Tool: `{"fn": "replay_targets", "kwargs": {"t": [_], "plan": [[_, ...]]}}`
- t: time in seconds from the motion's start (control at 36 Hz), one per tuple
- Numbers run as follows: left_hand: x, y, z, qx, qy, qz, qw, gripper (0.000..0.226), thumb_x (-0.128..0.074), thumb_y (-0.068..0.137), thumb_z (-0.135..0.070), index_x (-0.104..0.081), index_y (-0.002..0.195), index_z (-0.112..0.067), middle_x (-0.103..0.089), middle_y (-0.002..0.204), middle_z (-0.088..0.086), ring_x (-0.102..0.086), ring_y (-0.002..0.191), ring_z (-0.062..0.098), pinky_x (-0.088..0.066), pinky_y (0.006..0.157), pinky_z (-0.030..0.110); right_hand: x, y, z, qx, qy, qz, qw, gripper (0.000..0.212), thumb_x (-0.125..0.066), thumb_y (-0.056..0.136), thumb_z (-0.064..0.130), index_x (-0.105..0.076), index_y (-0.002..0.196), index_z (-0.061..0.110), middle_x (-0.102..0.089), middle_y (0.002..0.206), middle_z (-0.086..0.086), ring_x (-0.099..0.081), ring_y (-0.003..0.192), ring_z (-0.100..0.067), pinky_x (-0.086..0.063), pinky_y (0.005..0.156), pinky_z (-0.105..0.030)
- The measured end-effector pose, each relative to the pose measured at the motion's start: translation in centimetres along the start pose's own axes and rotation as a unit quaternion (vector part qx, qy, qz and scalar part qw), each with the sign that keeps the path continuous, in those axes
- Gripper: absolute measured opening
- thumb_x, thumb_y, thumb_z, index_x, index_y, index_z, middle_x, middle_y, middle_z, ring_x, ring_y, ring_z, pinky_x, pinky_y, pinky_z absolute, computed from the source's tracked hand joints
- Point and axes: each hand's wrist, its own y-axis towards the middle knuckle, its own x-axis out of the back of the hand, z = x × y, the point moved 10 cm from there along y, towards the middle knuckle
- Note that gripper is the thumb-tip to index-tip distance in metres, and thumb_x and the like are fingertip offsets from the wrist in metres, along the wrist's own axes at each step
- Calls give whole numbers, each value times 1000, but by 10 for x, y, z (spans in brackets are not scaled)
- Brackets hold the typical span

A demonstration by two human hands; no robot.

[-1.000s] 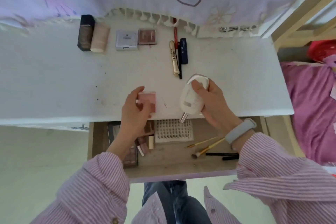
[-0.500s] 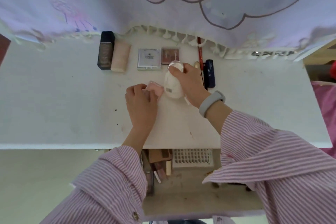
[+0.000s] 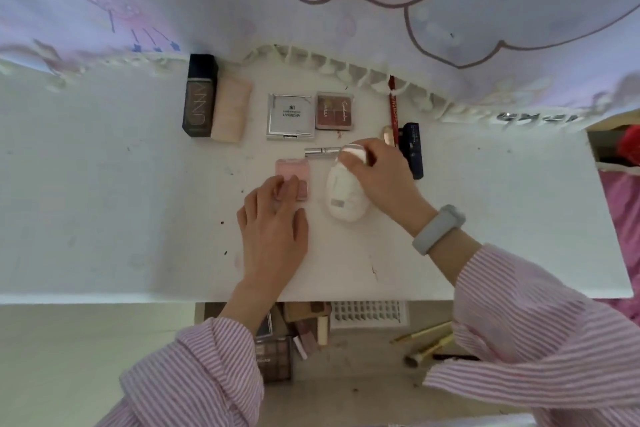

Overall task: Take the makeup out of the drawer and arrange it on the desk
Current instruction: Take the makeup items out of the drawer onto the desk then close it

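A pink compact [image 3: 292,171] lies flat on the white desk [image 3: 104,201], and my left hand [image 3: 273,229] rests on its near end with straight fingers. Beside it lies a white oval case [image 3: 343,196]; my right hand [image 3: 377,184] grips its far end with curled fingers. A silver tube [image 3: 320,151] lies just beyond both. Along the back stand a dark bottle [image 3: 200,97], a beige tube [image 3: 230,109], a silver compact [image 3: 290,116], a brown palette [image 3: 335,110], a red pencil [image 3: 393,106] and a navy tube [image 3: 414,149]. The open drawer [image 3: 346,374] below holds more makeup.
A printed lilac curtain [image 3: 311,10] hangs over the desk's back edge. In the drawer lie a white lash tray [image 3: 369,314], gold-handled brushes [image 3: 426,343] and dark palettes [image 3: 273,357]. A pink bed cover [image 3: 623,218] lies to the right.
Both hands have carried the pink compact and the white case from the desk's front edge to its middle and set them down. A silver tube now shows beyond the case.
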Motion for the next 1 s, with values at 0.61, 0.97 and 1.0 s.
{"fn": "replay_targets", "kwargs": {"t": [0.61,0.97,1.0], "plan": [[-15,12,-25,-104,6,31,994,54,-41,86,-51,-38,133,-23,-39,145,10,-27,135,28,-22,108,54,-12,-4,24,225,-409,-84,880,5,-66,75,11,-66,79,7,-63,68,-11,-59,69,-33,-45,63,-36],[0,10,-27,-102,1,11,995,48,-37,90,-32,-46,133,-13,-43,142,12,-28,136,36,-16,107,61,-9,-39,11,223,-307,-53,924,38,-35,85,20,-65,102,5,-64,81,-12,-57,76,-32,-45,65,-37],[3,4,-29,-99,-4,-1,995,47,-39,90,-32,-46,133,-13,-43,142,13,-29,136,35,-16,108,59,-5,-44,9,223,-288,-47,930,36,-36,85,18,-63,105,4,-64,85,-12,-57,79,-32,-46,68,-39]]}}
